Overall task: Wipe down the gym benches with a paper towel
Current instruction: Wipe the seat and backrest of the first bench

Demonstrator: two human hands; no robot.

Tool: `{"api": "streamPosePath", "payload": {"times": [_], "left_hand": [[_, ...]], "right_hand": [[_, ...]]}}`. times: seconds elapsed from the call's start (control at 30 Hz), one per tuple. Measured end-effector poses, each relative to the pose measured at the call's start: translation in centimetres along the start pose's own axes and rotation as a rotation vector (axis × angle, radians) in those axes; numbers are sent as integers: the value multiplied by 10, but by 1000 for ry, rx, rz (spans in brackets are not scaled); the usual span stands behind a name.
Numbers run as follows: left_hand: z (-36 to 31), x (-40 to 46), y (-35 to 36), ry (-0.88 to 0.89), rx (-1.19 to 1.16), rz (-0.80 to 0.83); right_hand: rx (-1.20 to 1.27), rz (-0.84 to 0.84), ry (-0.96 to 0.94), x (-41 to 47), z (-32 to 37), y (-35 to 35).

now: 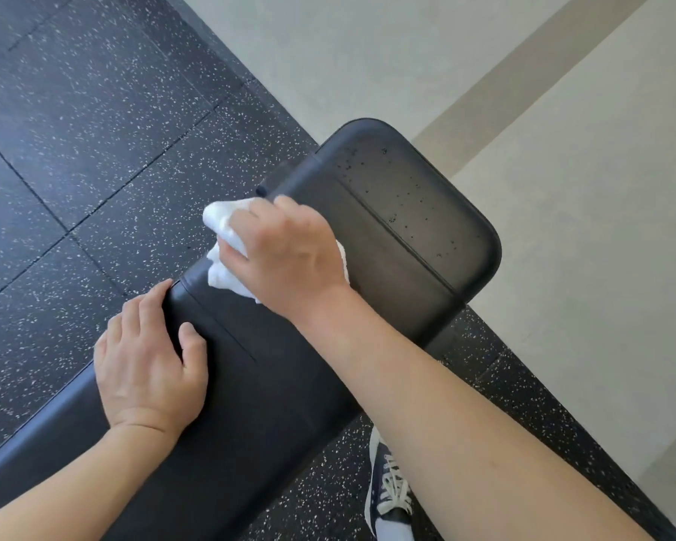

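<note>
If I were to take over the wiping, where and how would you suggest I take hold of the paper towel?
Grip the paper towel across its bunched middle, coming from above with the palm down, as the right hand does. It is crumpled into a soft wad lying on the bench pad, so a top grip presses it flat against the surface.

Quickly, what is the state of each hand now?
Left hand: open, resting on the bench edge, holding nothing.
Right hand: closed around the paper towel, pressing it on the bench.
</note>
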State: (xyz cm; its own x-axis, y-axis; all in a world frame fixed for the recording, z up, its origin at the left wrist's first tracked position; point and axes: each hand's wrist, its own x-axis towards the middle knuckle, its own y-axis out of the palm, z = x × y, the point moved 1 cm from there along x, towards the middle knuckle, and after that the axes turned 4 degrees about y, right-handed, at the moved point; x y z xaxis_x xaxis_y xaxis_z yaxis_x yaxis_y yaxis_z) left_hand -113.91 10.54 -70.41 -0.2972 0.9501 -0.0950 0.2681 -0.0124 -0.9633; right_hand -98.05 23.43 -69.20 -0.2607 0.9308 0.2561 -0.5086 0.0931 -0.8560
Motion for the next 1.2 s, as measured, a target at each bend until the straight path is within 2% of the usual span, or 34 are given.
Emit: {"api": "streamPosePath", "payload": {"times": [0.13, 0.23, 0.33, 0.43, 0.6, 0.73, 0.83, 0.93, 1.1, 1.17, 1.2], "left_hand": [[-1, 0, 0, -7, 22, -2], [-1, 0, 1, -3, 29, -17], [1, 1, 2, 4, 35, -19], [2, 1, 3, 12, 29, -12], [4, 1, 0, 29, 11, 4], [5, 4, -3, 35, 0, 31], [9, 3, -2, 53, -2, 54], [11, 3, -4, 58, -26, 83], [16, 5, -4, 68, -69, 114], [17, 6, -5, 66, -83, 120], [17, 6, -5, 64, -94, 121]], "right_hand": [[-21, 67, -258, -77, -20, -28], [-20, 39, -310, -108, -64, -63], [-86, 0, -237, -115, -110, -90], [-184, -37, -89, -110, -122, -92], [-181, -93, 106, -67, -76, -54], [-135, -28, 153, -8, -34, -19], [-137, 38, 84, 19, -4, 0], [-125, 177, -29, 20, 29, 16], [-83, 329, -323, 28, 46, 22], [-177, 372, -479, 51, 32, 15], [-326, 431, -539, 66, 20, 14]]}}
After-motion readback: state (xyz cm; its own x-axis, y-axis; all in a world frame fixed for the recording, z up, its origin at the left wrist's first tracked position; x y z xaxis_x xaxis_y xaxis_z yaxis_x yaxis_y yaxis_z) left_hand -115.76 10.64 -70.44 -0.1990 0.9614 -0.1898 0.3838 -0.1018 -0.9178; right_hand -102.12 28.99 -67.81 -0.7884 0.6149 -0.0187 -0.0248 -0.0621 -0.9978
